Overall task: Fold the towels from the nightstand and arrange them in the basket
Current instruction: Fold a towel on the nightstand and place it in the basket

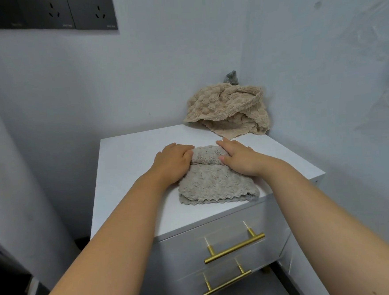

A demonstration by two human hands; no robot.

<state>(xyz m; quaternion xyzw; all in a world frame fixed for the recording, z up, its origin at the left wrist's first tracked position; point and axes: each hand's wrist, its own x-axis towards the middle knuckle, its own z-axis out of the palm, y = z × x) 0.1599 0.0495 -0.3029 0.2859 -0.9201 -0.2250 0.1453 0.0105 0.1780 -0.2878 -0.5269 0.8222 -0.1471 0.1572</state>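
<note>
A grey-beige fluffy towel point(216, 182) lies on the white nightstand point(129, 156), near its front edge. Its far end is turned over into a thick fold. My left hand point(172, 162) grips the left end of that fold with curled fingers. My right hand point(239, 159) holds the right end, with the thumb on the near side and the fingers along the far side. A crumpled tan towel point(229, 110) sits heaped in the back right corner of the nightstand, with a bit of darker grey towel point(231, 77) sticking up behind it. No basket is in view.
The nightstand stands in a corner, with walls behind it and to the right. It has two drawers with gold bar handles point(234, 248). Dark wall sockets point(48, 12) are at the upper left. A dark gap runs down the nightstand's left side.
</note>
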